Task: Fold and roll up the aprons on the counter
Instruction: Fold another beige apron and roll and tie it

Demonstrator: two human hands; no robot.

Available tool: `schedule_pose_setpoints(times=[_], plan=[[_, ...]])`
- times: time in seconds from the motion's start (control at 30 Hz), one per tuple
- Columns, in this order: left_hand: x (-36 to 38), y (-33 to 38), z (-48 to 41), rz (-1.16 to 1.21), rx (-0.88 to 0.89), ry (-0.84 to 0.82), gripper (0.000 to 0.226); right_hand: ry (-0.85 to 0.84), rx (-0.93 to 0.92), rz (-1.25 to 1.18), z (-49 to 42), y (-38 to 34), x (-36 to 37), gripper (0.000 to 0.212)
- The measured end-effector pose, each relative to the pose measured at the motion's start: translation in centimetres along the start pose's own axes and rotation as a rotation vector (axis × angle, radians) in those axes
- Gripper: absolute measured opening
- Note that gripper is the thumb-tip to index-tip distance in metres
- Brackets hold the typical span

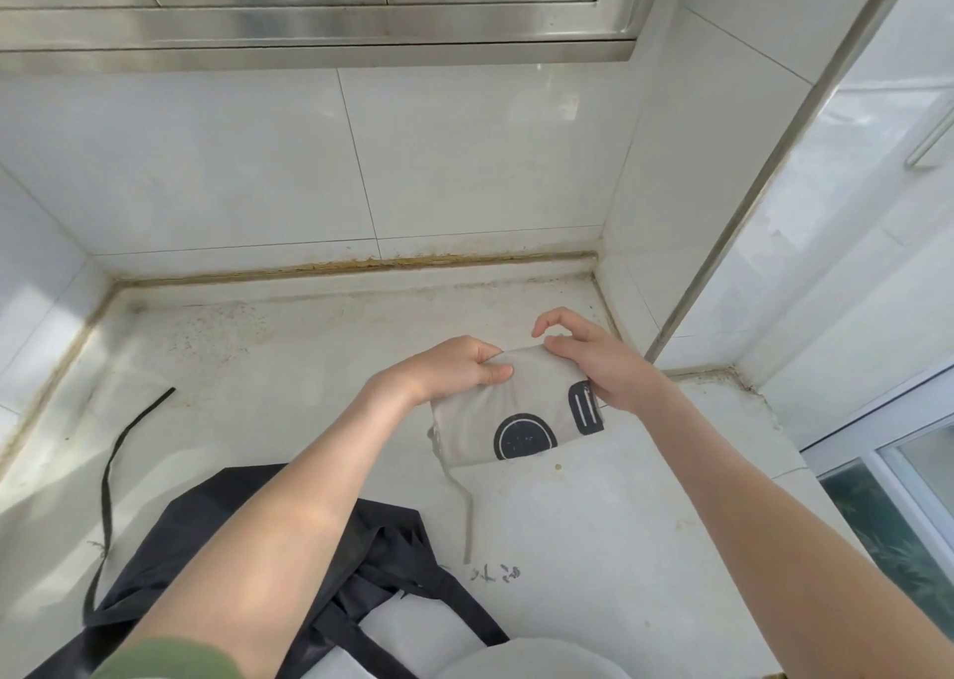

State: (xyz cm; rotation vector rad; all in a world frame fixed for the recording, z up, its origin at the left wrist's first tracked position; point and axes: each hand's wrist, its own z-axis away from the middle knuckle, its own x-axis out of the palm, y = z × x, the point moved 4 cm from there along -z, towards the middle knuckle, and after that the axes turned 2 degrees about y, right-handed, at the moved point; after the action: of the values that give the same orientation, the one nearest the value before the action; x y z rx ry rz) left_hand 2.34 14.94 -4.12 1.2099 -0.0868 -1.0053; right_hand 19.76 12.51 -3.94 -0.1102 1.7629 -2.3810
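A folded beige apron with black printed shapes lies on the white counter near the right wall. My left hand pinches its far left corner between thumb and fingers. At its far right edge my right hand grips the cloth, index finger and thumb curled above it. A beige strap trails from the apron toward me. A black apron lies crumpled at the near left, partly under my left forearm, with a long black strap running off to the left.
Tiled walls enclose the counter at the back, left and right. A steel range hood hangs overhead. A white round object shows at the bottom edge. A window is on the right beyond the counter's edge.
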Motion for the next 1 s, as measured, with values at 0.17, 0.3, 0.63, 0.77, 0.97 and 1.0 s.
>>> schedule_pose_setpoints(times=[0.17, 0.3, 0.63, 0.77, 0.97, 1.0], plan=[[-1.8, 1.9, -0.4, -0.343, 0.081, 0.164, 0.031, 0.067, -0.084, -0.034, -0.4, -0.1, -0.7, 0.024], [-2.8, 2.7, -0.2, -0.285, 0.126, 0.176, 0.011, -0.002, -0.082, 0.028, -0.2, -0.4, -1.2, 0.022], [-3.9, 4.0, 0.9, -0.328, 0.109, 0.143, 0.036, 0.109, -0.119, 0.320, -0.7, -2.6, -1.5, 0.005], [-3.4, 5.2, 1.3, -0.626, 0.112, 0.303, 0.044, 0.209, -0.169, 0.464, -1.0, -4.0, -1.4, 0.004], [-2.3, 4.8, 0.1, -0.316, 0.087, 0.286, 0.038, 0.168, -0.274, 0.410, -0.9, -6.1, -0.7, 0.010], [-2.4, 4.5, 0.1, -0.185, 0.077, 0.290, 0.038, 0.192, -0.286, 0.390, -0.8, -6.3, -0.8, 0.012]])
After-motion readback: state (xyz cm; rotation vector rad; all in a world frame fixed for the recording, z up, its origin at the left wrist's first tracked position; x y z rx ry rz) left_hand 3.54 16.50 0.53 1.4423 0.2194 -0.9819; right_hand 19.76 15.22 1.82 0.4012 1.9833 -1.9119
